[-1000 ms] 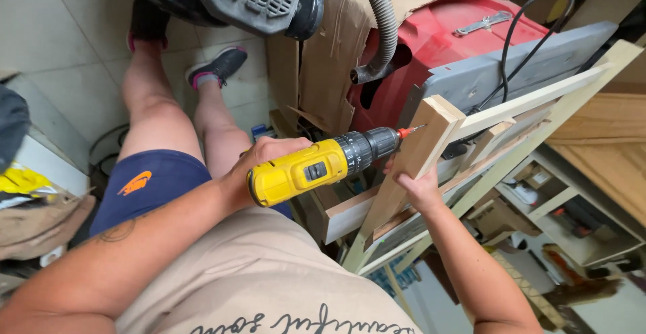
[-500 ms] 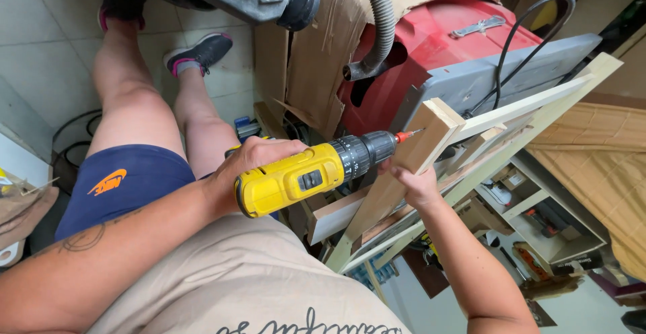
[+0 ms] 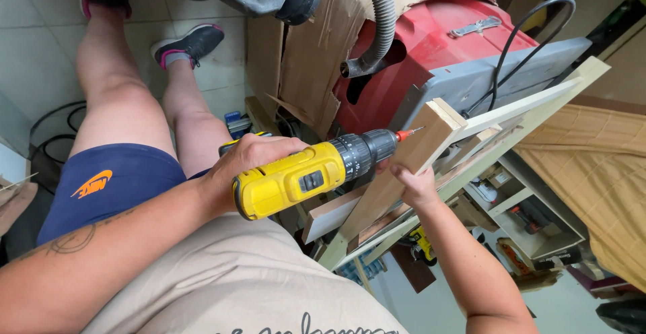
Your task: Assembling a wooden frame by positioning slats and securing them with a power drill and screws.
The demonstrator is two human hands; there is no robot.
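Just above the person's lap, the left hand [image 3: 252, 162] is wrapped tight round the grip of a yellow cordless drill [image 3: 303, 178], fingers closed on the handle. Its orange-tipped bit [image 3: 409, 132] points at the face of a pale wooden block [image 3: 431, 132], tip just touching or nearly so; can't tell which. Right hand [image 3: 407, 182] sits under the drill's nose, fingers curled onto the lower part of a wood strip [image 3: 377, 203] that the block tops, holding it.

Block & strip belong to a slanted wooden frame [image 3: 538, 102], which leans across a red and grey table saw [image 3: 464, 58]. Torn cardboard [image 3: 316, 44] and a grey ribbed hose [image 3: 383, 24] stand behind.

Handling, as a guess: drill looks weighty at the rear w/ battery, rigid, hard plastic shell that shouldn't slip in the palm; best held at the grip as now. Wood looks light, stiff, dry, not fragile, but thin rails could flex or split near an end. Bracing close to the bit, fingers clear of its line, seems the sound hold.
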